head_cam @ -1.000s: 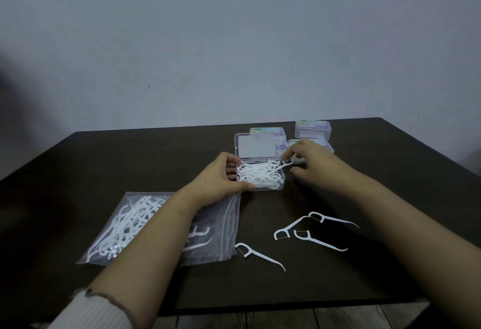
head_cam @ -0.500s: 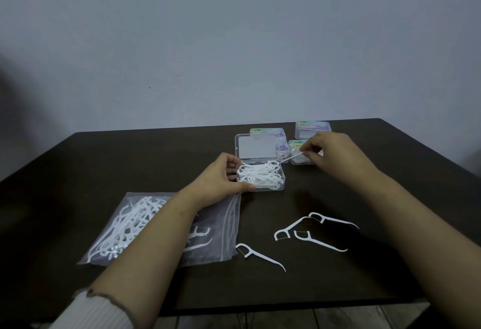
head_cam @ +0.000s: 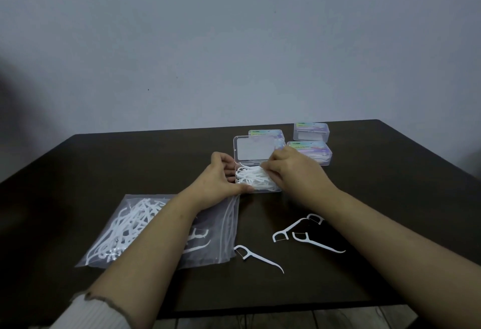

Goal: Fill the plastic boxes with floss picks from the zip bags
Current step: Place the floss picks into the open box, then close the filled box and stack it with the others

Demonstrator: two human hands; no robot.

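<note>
An open clear plastic box (head_cam: pixel 270 190) with its lid (head_cam: pixel 252 152) standing up holds a heap of white floss picks (head_cam: pixel 253 178). My left hand (head_cam: pixel 220 181) grips the box's left side, thumb at the front left corner. My right hand (head_cam: pixel 295 172) hovers over the box's right side, its curled fingertips pinching a floss pick down onto the heap. A clear zip bag (head_cam: pixel 226 235) with several floss picks inside lies flat to the front left, partly under my left forearm.
Three shut boxes with colourful labels stand behind and to the right (head_cam: pixel 265 135) (head_cam: pixel 311 131) (head_cam: pixel 312 151). Loose floss picks lie on the dark table (head_cam: pixel 390 198) in front (head_cam: pixel 259 258) (head_cam: pixel 287 231) (head_cam: pixel 318 245). The table's front edge is close to me.
My right hand lifted a floss pick out towards the right, then carried it back left and down onto the heap in the open box. My left hand stayed on the box.
</note>
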